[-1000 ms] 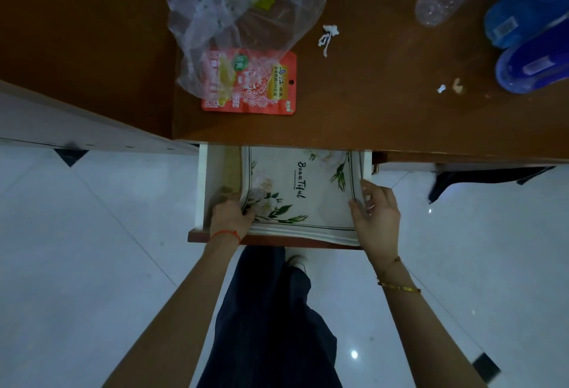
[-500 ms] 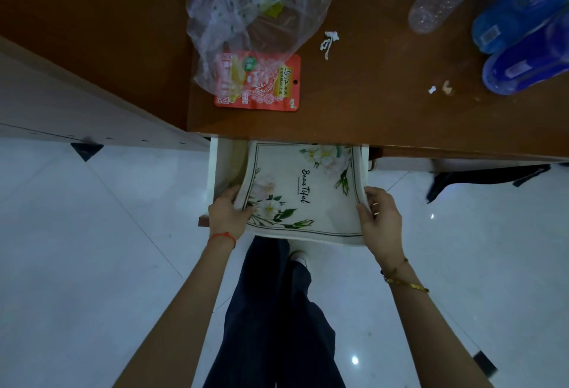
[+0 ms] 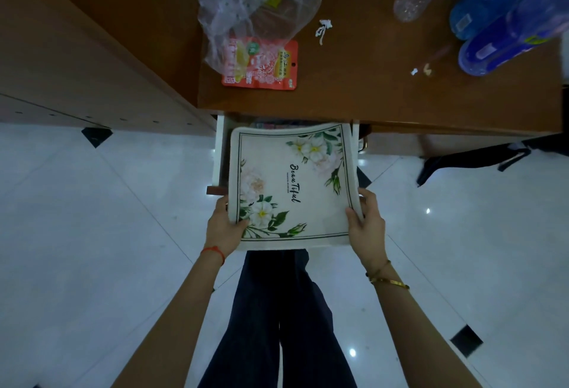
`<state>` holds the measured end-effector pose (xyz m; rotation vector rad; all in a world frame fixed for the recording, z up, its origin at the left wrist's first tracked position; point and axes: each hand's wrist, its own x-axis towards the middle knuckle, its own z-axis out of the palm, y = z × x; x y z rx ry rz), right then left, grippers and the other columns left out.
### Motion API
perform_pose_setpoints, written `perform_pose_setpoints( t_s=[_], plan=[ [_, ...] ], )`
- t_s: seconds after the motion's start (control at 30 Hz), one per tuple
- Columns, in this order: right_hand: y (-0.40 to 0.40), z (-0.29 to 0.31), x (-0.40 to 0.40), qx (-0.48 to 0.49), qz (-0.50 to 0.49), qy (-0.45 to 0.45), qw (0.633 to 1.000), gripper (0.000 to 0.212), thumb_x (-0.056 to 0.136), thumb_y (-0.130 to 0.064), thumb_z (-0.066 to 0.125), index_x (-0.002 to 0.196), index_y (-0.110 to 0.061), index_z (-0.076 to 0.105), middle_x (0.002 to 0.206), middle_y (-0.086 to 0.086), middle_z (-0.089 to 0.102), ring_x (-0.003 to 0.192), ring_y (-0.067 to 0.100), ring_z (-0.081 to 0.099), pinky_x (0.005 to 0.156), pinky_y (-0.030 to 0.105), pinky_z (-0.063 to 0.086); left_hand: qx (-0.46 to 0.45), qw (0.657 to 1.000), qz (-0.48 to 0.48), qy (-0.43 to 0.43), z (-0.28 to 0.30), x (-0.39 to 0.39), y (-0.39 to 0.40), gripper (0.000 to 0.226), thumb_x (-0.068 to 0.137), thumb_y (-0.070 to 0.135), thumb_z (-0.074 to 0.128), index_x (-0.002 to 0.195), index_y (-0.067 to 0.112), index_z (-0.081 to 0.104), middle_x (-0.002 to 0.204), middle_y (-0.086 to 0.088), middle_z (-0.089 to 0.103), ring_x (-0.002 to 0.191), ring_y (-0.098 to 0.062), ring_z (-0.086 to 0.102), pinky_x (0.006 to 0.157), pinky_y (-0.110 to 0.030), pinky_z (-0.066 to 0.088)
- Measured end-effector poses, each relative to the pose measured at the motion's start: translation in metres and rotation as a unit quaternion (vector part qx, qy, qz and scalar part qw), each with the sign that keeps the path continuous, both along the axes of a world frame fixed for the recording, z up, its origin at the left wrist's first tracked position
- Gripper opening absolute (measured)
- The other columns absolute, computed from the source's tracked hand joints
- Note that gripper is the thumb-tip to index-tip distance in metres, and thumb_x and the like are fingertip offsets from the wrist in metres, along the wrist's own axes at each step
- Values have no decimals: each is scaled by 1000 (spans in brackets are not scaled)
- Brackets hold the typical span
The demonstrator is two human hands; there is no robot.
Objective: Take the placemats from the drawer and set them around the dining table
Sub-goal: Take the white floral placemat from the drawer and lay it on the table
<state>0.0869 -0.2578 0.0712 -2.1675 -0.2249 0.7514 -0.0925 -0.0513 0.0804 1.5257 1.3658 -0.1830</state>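
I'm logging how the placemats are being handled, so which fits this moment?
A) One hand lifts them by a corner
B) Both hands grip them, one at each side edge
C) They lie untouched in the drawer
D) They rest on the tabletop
B: the left hand and the right hand each grip a side edge of the floral placemats, held up over the open drawer.

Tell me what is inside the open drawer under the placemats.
The placemats, held by the left hand and right hand, cover most of the drawer. Only a dark, unclear strip shows behind them.
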Motion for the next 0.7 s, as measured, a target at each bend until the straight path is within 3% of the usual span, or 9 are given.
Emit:
perform_pose_setpoints(
  t_s=[0.13,0.27,0.37,0.43,0.57,0.7],
  plan=[
    [-2,12,-7,-6,4,2,1000,38,94,-3,54,131,-11,50,116,4,65,95,15,61,77,5,45,-17,1000,2,-18,12,-8,-4,55,82,-1,67,129,11,41,108,-8,60,93,-20,57,85,-28,45],
    [-6,46,-13,6,8,4,1000,38,93,-3,55,130,-12,51,116,4,65,100,18,62,89,27,51,-12,999,11,-50,45,-18,-8,53,82,-4,66,125,16,42,100,-2,62,85,-13,59,81,-26,50],
    [-8,84,-16,19,4,15,1000,37,93,-2,55,126,-17,52,109,3,66,92,4,63,79,8,48,-4,997,19,-81,78,-28,-9,54,82,-3,65,120,27,41,102,-1,64,87,-9,61,72,-14,48],
    [-9,114,-16,28,10,11,999,36,92,-1,57,121,-21,52,103,2,67,86,-5,62,71,3,45,3,994,28,-103,103,-33,-10,55,83,-4,64,121,29,41,107,-2,65,93,-13,63,72,-13,49],
    [-11,173,-15,48,31,1,998,37,89,-6,63,120,-24,51,104,-1,69,89,-7,63,73,5,47,17,990,37,-133,163,-40,-14,56,85,-5,61,127,27,42,111,6,63,99,-7,62,78,-14,51],
    [-9,226,-14,69,55,-7,996,39,89,-8,64,121,-25,51,106,-4,70,94,0,65,77,9,49,53,985,48,-157,220,-47,-18,55,86,-7,59,131,20,44,113,14,58,100,6,57,81,-4,44]
  ],
)
